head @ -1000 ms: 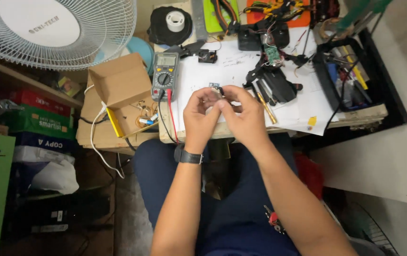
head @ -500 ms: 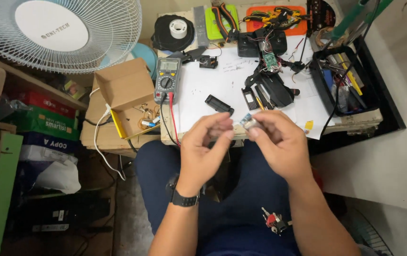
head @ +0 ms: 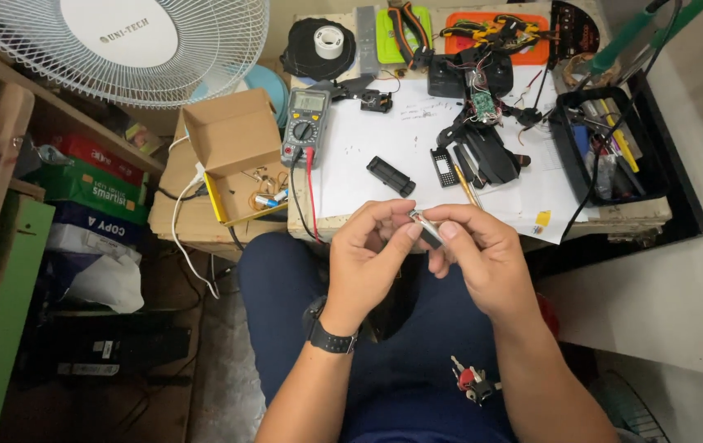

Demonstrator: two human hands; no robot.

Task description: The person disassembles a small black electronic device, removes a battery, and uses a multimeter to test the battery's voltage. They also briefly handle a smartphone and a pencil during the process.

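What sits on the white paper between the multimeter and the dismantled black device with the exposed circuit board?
In the head view, a small black rectangular part lies on the white paper between the multimeter and the dismantled black device; the rest is bare paper.

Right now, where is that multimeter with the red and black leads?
In the head view the multimeter lies at the left end of the table, just right of the open cardboard box and left of the white paper sheet.

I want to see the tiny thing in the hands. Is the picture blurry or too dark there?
Head view: evenly lit, no strong glare; the small metal part between the left hand and right hand looks fairly sharp but tiny; the lower left corner is dim.
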